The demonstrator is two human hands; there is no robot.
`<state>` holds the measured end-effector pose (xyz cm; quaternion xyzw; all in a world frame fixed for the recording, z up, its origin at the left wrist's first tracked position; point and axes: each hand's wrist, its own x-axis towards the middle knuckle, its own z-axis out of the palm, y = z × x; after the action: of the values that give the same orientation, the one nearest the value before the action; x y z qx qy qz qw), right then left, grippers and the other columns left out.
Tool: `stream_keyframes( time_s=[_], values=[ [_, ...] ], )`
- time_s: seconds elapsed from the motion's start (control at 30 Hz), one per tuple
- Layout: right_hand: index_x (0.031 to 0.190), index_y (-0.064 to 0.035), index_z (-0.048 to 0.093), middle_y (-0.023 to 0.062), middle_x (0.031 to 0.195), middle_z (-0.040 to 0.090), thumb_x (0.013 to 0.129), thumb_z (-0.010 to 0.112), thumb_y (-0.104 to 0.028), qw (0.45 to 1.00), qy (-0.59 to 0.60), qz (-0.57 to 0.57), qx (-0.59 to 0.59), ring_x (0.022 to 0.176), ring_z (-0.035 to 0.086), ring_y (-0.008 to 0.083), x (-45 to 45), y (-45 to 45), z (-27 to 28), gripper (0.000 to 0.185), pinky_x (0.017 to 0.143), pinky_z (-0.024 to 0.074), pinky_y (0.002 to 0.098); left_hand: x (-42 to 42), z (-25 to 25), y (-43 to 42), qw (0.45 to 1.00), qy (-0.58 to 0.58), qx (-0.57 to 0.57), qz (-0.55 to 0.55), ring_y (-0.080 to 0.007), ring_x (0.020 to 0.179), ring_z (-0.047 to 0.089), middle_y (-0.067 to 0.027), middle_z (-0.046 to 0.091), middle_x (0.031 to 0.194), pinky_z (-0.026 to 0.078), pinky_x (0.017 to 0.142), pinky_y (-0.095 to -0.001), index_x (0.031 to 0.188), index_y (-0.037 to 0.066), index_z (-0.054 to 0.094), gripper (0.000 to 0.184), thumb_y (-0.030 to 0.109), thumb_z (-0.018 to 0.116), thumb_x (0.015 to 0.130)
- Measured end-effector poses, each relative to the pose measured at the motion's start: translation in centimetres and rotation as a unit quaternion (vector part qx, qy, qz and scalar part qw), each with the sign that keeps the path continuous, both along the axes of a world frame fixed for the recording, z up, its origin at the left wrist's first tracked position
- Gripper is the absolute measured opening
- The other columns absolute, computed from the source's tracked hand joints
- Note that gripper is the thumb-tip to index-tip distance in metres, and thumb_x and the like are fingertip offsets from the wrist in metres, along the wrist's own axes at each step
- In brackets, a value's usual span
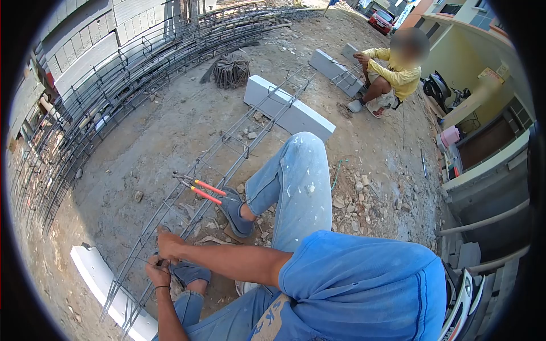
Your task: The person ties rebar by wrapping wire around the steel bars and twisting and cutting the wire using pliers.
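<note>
A long rebar cage point(224, 149) of thin steel bars with cross ties runs diagonally before me. My left hand point(158, 270), with a dark band at the wrist, is closed over the near part of the cage, pinching a thin dark wire point(134, 260). Just above it, my right hand point(169, 244) is bent closed against the bars; whatever is in its fingers is hidden. Pincers point(202, 190) with red and yellow handles lie across the cage, beside my shoe point(235, 213).
White blocks point(290, 108) point(102, 287) support the cage's two ends. A bundle of bent steel ties point(231, 71) lies on the dirt. Long rebar cages point(122, 77) line the left side. A person in yellow point(401, 74) squats at upper right. Rubble point(364, 196) lies right of my knee.
</note>
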<state>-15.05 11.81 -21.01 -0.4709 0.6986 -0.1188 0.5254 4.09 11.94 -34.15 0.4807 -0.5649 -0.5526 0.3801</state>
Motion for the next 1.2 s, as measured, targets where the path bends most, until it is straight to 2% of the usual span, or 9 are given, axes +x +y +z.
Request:
stream_keyframes(
  time_s=[0.17,0.43,0.77,0.87,0.93,0.97,1.0,1.17,1.2],
  values=[
    [0.08,0.0105,0.072,0.0215,0.071,0.071,0.073,0.075,-0.003,0.992,-0.037,0.092,0.072,0.063,0.072,0.0325,-0.2,-0.5,-3.6,0.015,0.057,0.0567,0.0378,-0.8,3.0,0.1,0.966,-0.173,-0.176,-0.078,-0.0211,0.065,0.057,-0.0096,0.059,0.068,0.047,0.063,-0.0337,0.076,-0.001,0.07,0.01,-0.007,0.07,0.068],
    [0.083,0.0026,0.07,0.0222,0.082,0.07,0.078,0.066,-0.011,0.939,0.02,-0.033,-0.341,0.083,0.068,0.0428,1.6,6.1,-7.3,0.015,0.075,0.0526,0.0512,-0.7,1.6,0.0,0.976,-0.148,-0.151,-0.045,-0.0273,0.065,0.057,-0.0128,0.059,0.068,0.045,0.063,-0.0361,0.076,0.002,0.072,0.018,-0.008,0.068,0.063],
    [0.084,0.0007,0.068,0.026,0.088,0.068,0.077,0.06,-0.01,0.947,0.064,-0.024,-0.313,0.092,0.066,0.0447,3.5,5.3,-5.1,0.015,0.082,0.0515,0.0536,-0.8,2.0,-0.8,0.95,-0.198,-0.227,-0.087,-0.0218,0.058,0.046,-0.0096,0.048,0.062,0.037,0.056,-0.0335,0.07,0.001,0.062,0.007,-0.003,0.067,0.073],
    [0.078,0.0046,0.067,0.0281,0.09,0.068,0.074,0.064,-0.012,0.98,0.019,-0.104,-0.171,0.094,0.067,0.0443,3.2,4.4,-3.5,0.018,0.079,0.0524,0.0536,-1.0,2.7,-0.2,0.967,-0.177,-0.168,-0.07,-0.0203,0.058,0.049,-0.0078,0.053,0.062,0.038,0.056,-0.0318,0.069,0.001,0.062,0.01,-0.007,0.067,0.072],
    [0.069,0.0062,0.066,0.0233,0.07,0.067,0.078,0.068,-0.019,0.977,0.02,-0.183,-0.11,0.061,0.069,0.0369,4.6,3.6,-7.2,0.027,0.061,0.0554,0.0465,-1.2,4.5,0.1,0.961,-0.219,-0.15,-0.077,-0.0233,0.065,0.061,-0.0112,0.063,0.07,0.047,0.062,-0.0315,0.077,0.002,0.07,0.016,-0.011,0.066,0.07],
    [0.071,0.0032,0.067,0.0159,0.063,0.066,0.083,0.063,-0.016,0.961,-0.137,-0.238,0.027,0.047,0.063,0.0244,3.2,3.7,-3.0,0.023,0.048,0.0515,0.0379,-0.9,4.4,0.2,0.964,-0.229,-0.112,-0.073,-0.0256,0.07,0.064,-0.0121,0.065,0.075,0.049,0.066,-0.0324,0.083,0.004,0.072,0.02,-0.01,0.068,0.069],
    [0.071,-0.0001,0.068,0.01,0.062,0.065,0.085,0.058,-0.009,0.909,-0.243,-0.336,0.038,0.046,0.06,0.0165,4.7,3.7,-7.1,0.019,0.042,0.0459,0.0313,-0.8,4.8,0.1,0.972,-0.206,-0.08,-0.085,-0.0268,0.076,0.066,-0.0131,0.066,0.08,0.051,0.07,-0.0332,0.089,0.005,0.074,0.024,-0.008,0.07,0.069],
    [0.086,0.0009,0.06,0.0084,0.07,0.065,0.095,0.05,-0.012,0.751,-0.414,-0.478,0.19,0.052,0.06,0.0143,5.0,4.1,-7.5,0.019,0.045,0.0493,0.0254,0.7,7.0,-2.1,0.968,-0.191,0.011,-0.163,-0.0159,0.082,0.066,-0.0069,0.072,0.088,0.053,0.074,-0.0325,0.099,0.005,0.074,0.029,-0.008,0.072,0.074],
    [0.088,0.0013,0.059,0.0076,0.069,0.063,0.095,0.048,-0.012,0.65,-0.501,-0.514,0.249,0.052,0.059,0.0133,4.8,4.2,-8.7,0.019,0.046,0.0494,0.0247,0.7,7.2,-2.1,0.956,-0.212,0.032,-0.202,-0.0157,0.085,0.067,-0.0069,0.072,0.091,0.054,0.076,-0.0327,0.102,0.006,0.074,0.031,-0.009,0.071,0.075]
  ],
)
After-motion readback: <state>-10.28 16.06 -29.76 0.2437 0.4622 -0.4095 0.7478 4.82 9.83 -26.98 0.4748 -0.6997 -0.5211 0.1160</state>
